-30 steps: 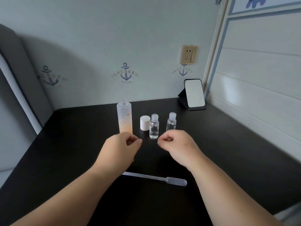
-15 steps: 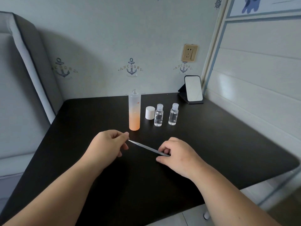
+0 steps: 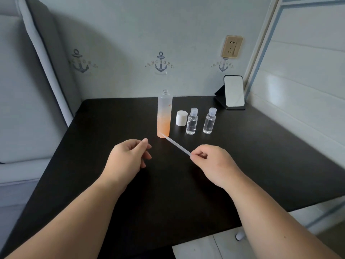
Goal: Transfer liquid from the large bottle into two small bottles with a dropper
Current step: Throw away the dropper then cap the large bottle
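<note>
A tall frosted large bottle stands uncapped on the black table, its lower part holding orange liquid. Its white cap sits just to its right. Two small clear bottles with capped tops stand further right. My right hand pinches the bulb end of a clear plastic dropper, whose thin tip points up-left toward the large bottle's base. My left hand hovers to the left of the dropper, fingers loosely curled, holding nothing.
A small standing mirror leans at the table's back right corner beside a white panelled wall. A padded grey headboard borders the table on the left. The table's front edge drops to the floor at lower right.
My left hand has let go of the dropper's tip. My right hand has lifted the dropper and swung its tip toward the large bottle. The camera has pulled back a little.
</note>
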